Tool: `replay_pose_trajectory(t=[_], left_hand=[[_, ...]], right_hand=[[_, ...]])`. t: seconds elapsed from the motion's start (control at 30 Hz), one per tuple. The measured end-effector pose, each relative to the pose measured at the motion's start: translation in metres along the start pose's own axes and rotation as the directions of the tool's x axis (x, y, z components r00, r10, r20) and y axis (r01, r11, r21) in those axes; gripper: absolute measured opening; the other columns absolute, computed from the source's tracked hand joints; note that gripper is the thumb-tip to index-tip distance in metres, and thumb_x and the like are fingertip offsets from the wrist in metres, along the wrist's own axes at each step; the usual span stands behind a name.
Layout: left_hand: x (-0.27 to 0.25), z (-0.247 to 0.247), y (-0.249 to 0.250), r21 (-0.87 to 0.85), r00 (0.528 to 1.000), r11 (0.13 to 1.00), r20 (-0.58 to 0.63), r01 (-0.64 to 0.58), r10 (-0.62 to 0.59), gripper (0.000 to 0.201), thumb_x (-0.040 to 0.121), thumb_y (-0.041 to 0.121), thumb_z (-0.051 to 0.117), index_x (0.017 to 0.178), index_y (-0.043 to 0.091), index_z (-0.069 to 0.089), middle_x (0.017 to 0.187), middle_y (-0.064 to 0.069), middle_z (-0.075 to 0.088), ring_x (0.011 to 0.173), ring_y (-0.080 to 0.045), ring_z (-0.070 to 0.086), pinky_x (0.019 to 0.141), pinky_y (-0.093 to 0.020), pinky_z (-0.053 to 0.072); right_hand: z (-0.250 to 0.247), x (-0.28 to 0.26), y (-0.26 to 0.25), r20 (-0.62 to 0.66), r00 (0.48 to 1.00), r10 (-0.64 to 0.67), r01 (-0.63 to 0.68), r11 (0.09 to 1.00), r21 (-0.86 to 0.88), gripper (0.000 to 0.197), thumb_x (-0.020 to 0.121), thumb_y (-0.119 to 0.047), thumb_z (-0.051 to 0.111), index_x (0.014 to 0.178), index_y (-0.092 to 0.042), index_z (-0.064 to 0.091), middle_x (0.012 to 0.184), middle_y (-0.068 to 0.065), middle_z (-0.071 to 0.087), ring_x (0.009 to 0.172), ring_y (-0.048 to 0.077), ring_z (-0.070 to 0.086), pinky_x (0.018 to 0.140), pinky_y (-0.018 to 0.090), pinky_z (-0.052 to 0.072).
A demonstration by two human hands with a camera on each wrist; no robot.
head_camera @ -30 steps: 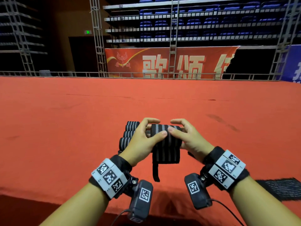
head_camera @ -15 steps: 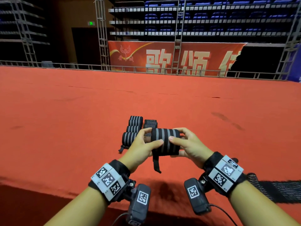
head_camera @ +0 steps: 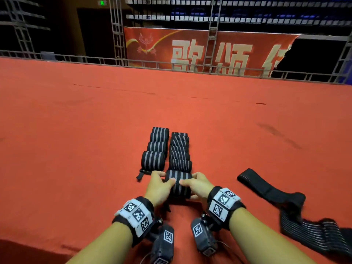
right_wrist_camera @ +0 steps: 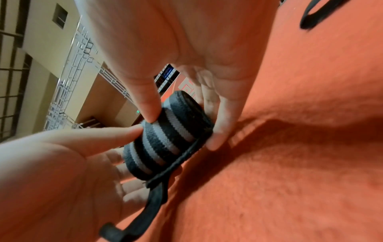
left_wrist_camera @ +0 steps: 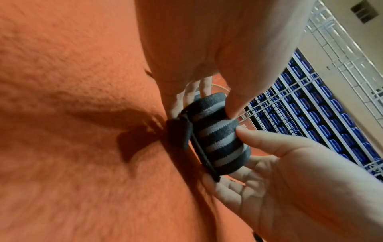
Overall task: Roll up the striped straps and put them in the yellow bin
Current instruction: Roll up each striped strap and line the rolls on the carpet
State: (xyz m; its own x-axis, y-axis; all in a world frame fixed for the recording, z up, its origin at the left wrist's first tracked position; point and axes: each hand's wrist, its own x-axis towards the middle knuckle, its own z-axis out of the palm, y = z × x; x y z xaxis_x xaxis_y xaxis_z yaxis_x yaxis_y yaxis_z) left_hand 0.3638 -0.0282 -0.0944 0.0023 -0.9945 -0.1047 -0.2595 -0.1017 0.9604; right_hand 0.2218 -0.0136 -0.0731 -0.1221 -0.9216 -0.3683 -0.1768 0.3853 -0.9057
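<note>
Hands, left [head_camera: 159, 187] and right [head_camera: 198, 184], pinch the black-and-grey striped rolled strap [head_camera: 178, 182] at lower centre, thumbs on top so it stays wound.

red carpet [head_camera: 95, 130], red banner [head_camera: 200, 48], metal truss [head_camera: 118, 31], blue seats [left_wrist_camera: 323, 114]

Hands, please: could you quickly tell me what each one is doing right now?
Left hand: closed on the rolled striped strap, thumb on top.
Right hand: closed on the same roll from its other end.
</note>
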Motion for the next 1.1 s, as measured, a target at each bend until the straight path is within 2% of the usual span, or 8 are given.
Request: replay_pose_trajectory(t=[0.1,0.23,0.37,0.53,0.73,0.87,0.97,1.1], left_hand=[[0.016,-0.013,-0.008,0.065,0.999,0.998,-0.05,-0.014,0.017,0.032,0.089,0.018,0.068,0.112,0.011,0.047,0.107,-0.008,0.062,0.101,-0.022,0.061,0.094,-0.039,0.05],[0.035,-0.046,-0.018,0.079,0.993,0.997,-0.12,0.015,-0.005,0.03,0.089,0.019,0.068,0.111,0.01,0.05,0.105,-0.009,0.064,0.099,-0.023,0.063,0.093,-0.043,0.051],[0.048,-0.072,-0.024,0.064,0.98,0.997,-0.198,0.049,-0.035,0.02,0.088,0.018,0.069,0.099,0.016,0.051,0.103,-0.009,0.065,0.1,-0.028,0.064,0.093,-0.047,0.052],[0.059,-0.086,-0.02,0.457,0.971,0.889,-0.225,0.034,0.079,0.02,0.09,0.038,0.064,0.101,0.021,0.062,0.093,0.001,0.065,0.094,-0.026,0.062,0.083,-0.032,0.048],[0.064,-0.094,-0.023,0.495,0.986,0.868,-0.155,0.028,0.057,0.024,0.088,0.044,0.065,0.099,0.023,0.065,0.101,-0.005,0.071,0.1,-0.031,0.065,0.088,-0.04,0.051],[0.044,-0.085,-0.014,0.464,0.963,0.886,-0.246,0.018,0.109,0.05,0.085,0.041,0.066,0.128,0.02,0.052,0.129,-0.013,0.061,0.121,-0.036,0.053,0.102,-0.045,0.042],[0.014,-0.057,0.02,0.533,0.871,0.832,-0.324,-0.154,0.369,0.054,0.086,0.038,0.065,0.133,0.02,0.046,0.137,-0.012,0.048,0.128,-0.036,0.04,0.105,-0.048,0.033],[-0.021,0.024,0.062,0.409,0.825,0.767,-0.056,-0.495,0.563,0.025,0.084,0.038,0.063,0.105,0.024,0.059,0.109,-0.004,0.062,0.103,-0.025,0.057,0.094,-0.044,0.046]], right_hand=[[0.013,0.022,0.0,0.035,0.999,-0.022,0.024,0.998,-0.052,0.034,0.085,-0.019,0.071,0.109,-0.011,0.048,0.101,0.007,0.065,0.085,0.02,0.068,0.064,0.037,0.057],[0.047,0.043,-0.01,0.056,0.998,-0.043,0.047,0.997,-0.064,0.05,0.079,-0.022,0.077,0.118,-0.007,0.049,0.11,0.014,0.066,0.09,0.027,0.068,0.066,0.039,0.059],[0.084,0.058,-0.021,-0.028,0.994,-0.109,0.104,0.984,-0.147,0.056,0.074,-0.029,0.08,0.116,-0.012,0.047,0.111,0.007,0.06,0.1,0.025,0.064,0.084,0.044,0.057],[0.098,0.065,-0.03,-0.145,0.976,-0.161,0.114,0.951,-0.288,0.062,0.075,-0.034,0.079,0.119,-0.01,0.043,0.121,0.01,0.057,0.108,0.029,0.06,0.091,0.038,0.052],[0.106,0.057,-0.03,-0.17,0.969,-0.177,0.114,0.938,-0.326,0.066,0.08,-0.034,0.075,0.125,-0.007,0.035,0.129,0.012,0.054,0.114,0.031,0.057,0.094,0.038,0.048],[0.08,0.036,-0.025,-0.112,0.969,-0.22,0.174,0.931,-0.322,0.061,0.077,-0.038,0.076,0.118,-0.008,0.042,0.12,0.01,0.058,0.104,0.026,0.058,0.083,0.032,0.047],[0.037,0.014,-0.021,-0.163,0.932,-0.325,0.261,0.91,-0.322,0.039,0.079,-0.04,0.074,0.098,-0.016,0.049,0.096,-0.001,0.059,0.086,0.019,0.054,0.072,0.027,0.037],[-0.049,-0.025,-0.008,-0.282,0.886,-0.368,0.27,0.904,-0.331,0.028,0.079,-0.037,0.073,0.083,-0.02,0.051,0.076,-0.008,0.056,0.074,0.017,0.054,0.066,0.031,0.041]])
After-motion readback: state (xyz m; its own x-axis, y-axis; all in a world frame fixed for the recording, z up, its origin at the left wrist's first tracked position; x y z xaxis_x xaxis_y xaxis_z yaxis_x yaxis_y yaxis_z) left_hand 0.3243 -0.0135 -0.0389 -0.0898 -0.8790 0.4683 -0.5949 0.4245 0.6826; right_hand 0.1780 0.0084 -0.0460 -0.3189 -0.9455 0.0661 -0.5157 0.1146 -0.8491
